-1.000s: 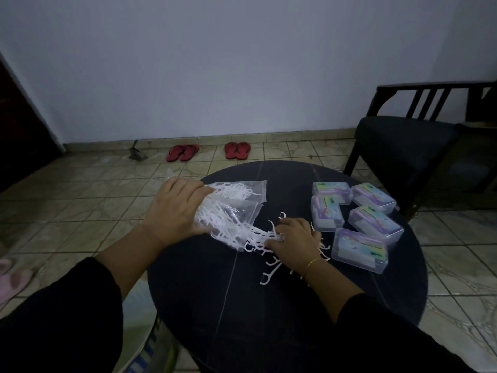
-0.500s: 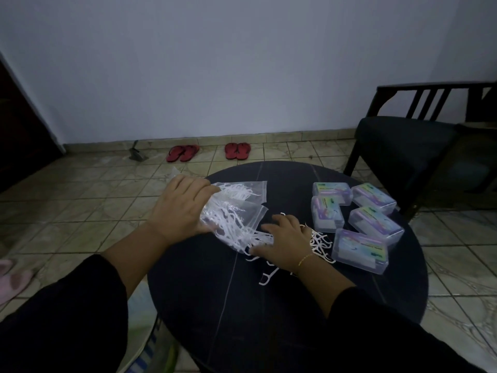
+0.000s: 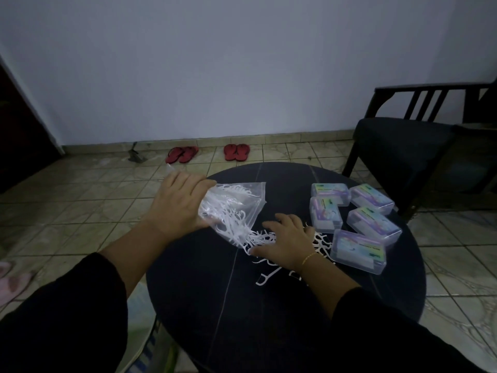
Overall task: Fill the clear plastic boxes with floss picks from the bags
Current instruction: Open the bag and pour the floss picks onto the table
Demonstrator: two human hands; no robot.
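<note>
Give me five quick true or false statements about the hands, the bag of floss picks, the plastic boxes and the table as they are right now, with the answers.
1. The left hand grips the clear bag of floss picks. True.
2. Seven clear plastic boxes sit on the table. False: five show, grouped on the right side.
3. Loose floss picks lie on the table beside the right hand. True.
4. The right hand holds one of the boxes. False: it lies flat with spread fingers over the spilled picks, touching no box.
5. The table top is white and square. False: it is dark and round.
</note>
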